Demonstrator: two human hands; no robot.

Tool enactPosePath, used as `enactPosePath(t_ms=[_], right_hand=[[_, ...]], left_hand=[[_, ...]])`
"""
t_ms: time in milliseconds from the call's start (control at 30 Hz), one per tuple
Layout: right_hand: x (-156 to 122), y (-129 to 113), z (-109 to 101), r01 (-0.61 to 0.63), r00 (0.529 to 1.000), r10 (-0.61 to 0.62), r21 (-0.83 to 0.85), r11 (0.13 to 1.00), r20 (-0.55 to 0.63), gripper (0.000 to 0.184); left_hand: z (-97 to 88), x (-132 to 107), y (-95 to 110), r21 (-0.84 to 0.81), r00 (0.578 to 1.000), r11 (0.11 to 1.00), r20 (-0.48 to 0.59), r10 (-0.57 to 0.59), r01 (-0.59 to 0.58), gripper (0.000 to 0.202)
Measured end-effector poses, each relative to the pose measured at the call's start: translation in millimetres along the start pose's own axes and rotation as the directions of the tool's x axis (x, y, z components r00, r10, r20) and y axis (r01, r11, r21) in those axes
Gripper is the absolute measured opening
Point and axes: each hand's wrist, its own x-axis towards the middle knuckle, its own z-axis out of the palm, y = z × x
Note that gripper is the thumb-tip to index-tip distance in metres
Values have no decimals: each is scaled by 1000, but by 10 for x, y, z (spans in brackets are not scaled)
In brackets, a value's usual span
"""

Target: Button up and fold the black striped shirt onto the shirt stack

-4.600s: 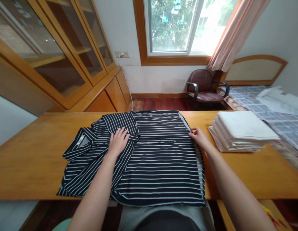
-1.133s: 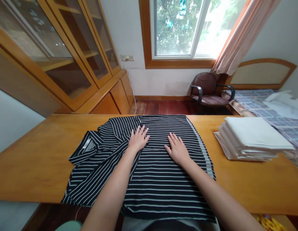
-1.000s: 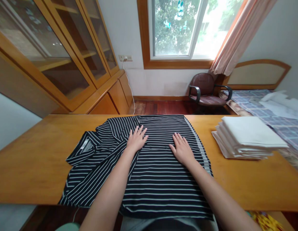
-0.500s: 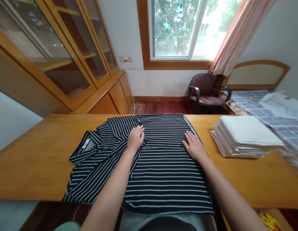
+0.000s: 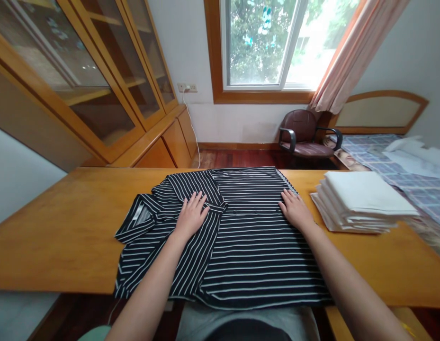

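Observation:
A black shirt with white stripes (image 5: 255,255) lies spread across the wooden table, its collar towards the left and its hem towards the right. My left hand (image 5: 192,215) rests flat on the upper part of the shirt, fingers spread, near the crossing folds of the front. Close to the hem on the right, my right hand (image 5: 296,208) lies on the cloth with its fingers out. Neither hand grips the fabric. The near edge of the shirt reaches the table's front edge by my lap.
On the wooden table (image 5: 63,227), a stack of folded white cloths (image 5: 365,201) stands right of the shirt. Beyond the table are a brown armchair (image 5: 303,132), a bed (image 5: 390,161) and a glass-door cabinet (image 5: 134,128) on the left. A white cord (image 5: 192,123) hangs from a wall socket.
The shirt has shifted to the right on the table. My right hand has moved right with the hem, while my left hand has slid slightly left and nearer.

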Motion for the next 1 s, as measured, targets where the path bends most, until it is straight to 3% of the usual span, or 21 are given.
enactPosePath(t_ms=[100,267,400,567,1000], right_hand=[[37,-319,-74,25,999,-24,29,999,-39,59],[78,-1022,-104,175,985,-173,142,974,-25,61],[56,-1286,-35,190,979,-199,159,969,42,62],[13,-1098,17,135,987,-144,124,983,66,64],[-159,-57,82,34,999,-32,81,996,-21,62]], left_hand=[[83,-42,-75,13,999,999,8,-31,31,58],[121,-74,-66,27,999,999,-5,-35,35,58],[78,-97,-75,19,1000,1000,20,-23,23,57],[84,-115,-119,6,999,1000,36,-15,15,58],[136,-118,-155,18,1000,1000,16,-18,17,59]])
